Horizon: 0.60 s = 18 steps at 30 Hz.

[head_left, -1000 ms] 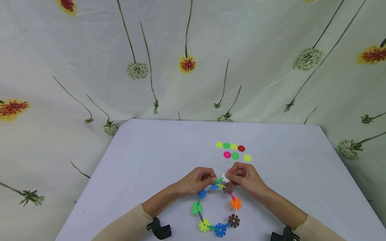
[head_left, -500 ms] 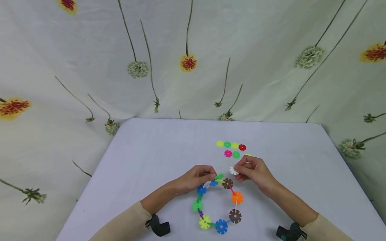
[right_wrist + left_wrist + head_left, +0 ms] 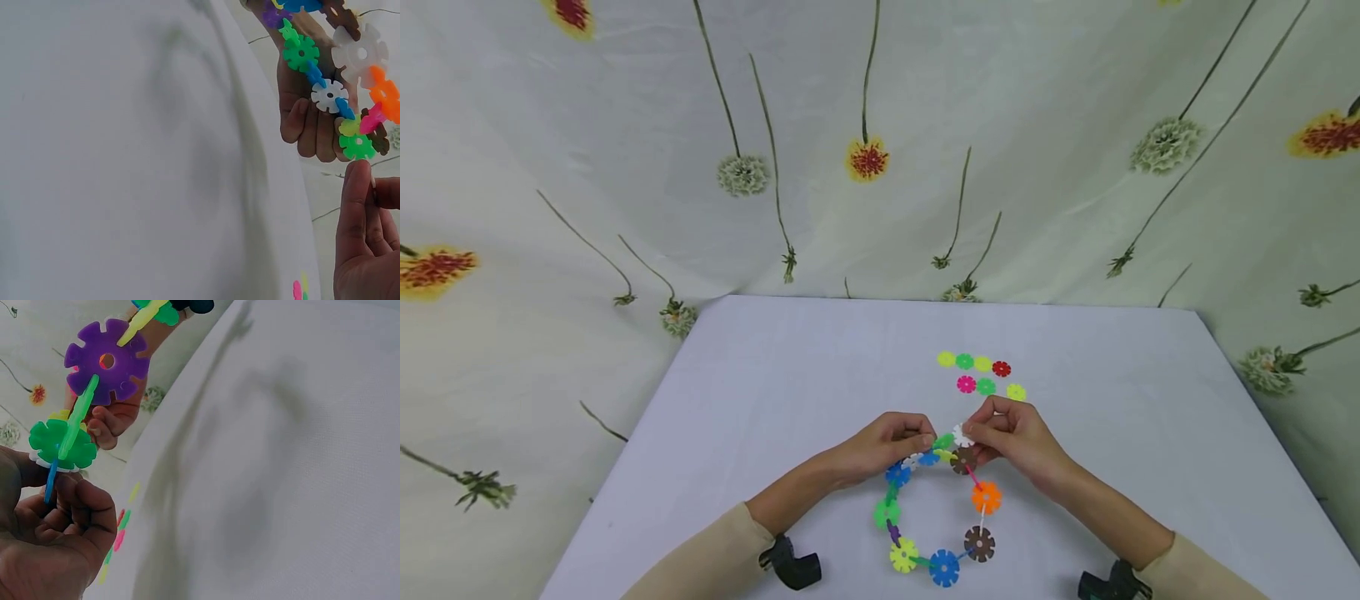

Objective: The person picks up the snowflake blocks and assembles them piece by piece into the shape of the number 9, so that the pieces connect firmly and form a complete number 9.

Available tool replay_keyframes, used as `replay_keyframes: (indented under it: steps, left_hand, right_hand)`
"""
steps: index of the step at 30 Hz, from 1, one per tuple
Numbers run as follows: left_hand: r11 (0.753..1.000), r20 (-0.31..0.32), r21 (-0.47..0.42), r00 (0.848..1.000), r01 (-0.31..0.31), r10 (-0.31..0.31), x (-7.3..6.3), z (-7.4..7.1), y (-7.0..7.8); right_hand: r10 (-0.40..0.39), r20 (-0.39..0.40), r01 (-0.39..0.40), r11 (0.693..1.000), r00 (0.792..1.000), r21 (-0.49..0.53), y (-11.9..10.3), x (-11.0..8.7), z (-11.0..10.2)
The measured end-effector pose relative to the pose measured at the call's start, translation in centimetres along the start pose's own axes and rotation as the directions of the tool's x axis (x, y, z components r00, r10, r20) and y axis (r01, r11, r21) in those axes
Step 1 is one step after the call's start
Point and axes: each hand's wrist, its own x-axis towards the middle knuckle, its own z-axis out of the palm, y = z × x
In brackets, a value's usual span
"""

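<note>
A ring of notched plastic discs joined edge to edge hangs above the table, its orange disc (image 3: pixel 987 498) on the right side. My left hand (image 3: pixel 891 446) grips the ring at its upper left, near a blue disc (image 3: pixel 928 457). From the top of the ring sticks out a green disc (image 3: pixel 357 147). With thumb and fingers, my right hand (image 3: pixel 1018 433) pinches a white disc (image 3: pixel 961 435) at that green disc's edge. In the right wrist view the white disc is edge-on between the fingertips. Whether the two discs interlock, I cannot tell.
Several loose discs, including a red disc (image 3: pixel 1002 368) and a pink disc (image 3: pixel 966 384), lie in two rows beyond the hands. They rest on a white table (image 3: pixel 775 358). Behind it hangs a flower-patterned cloth (image 3: pixel 925 83).
Half a second ago the right hand held the white disc apart from the ring, farther up and right. It is now back at the green disc. The left hand keeps its grip.
</note>
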Motion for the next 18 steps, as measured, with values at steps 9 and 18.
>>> replay_keyframes:
  steps: [9,18]
  left_hand:
    - [1.000,0.007,0.015,1.000,-0.021,0.020,-0.22,-0.11,-0.07]
    - [1.000,0.020,0.020,1.000,-0.008,0.007,-0.26,0.07,-0.24]
  right_hand:
    - [0.010,-0.035,-0.010,1.000,0.999,0.021,0.11,-0.06,0.50]
    - [-0.020,-0.011,0.020,1.000,1.000,-0.005,0.27,-0.13,0.92]
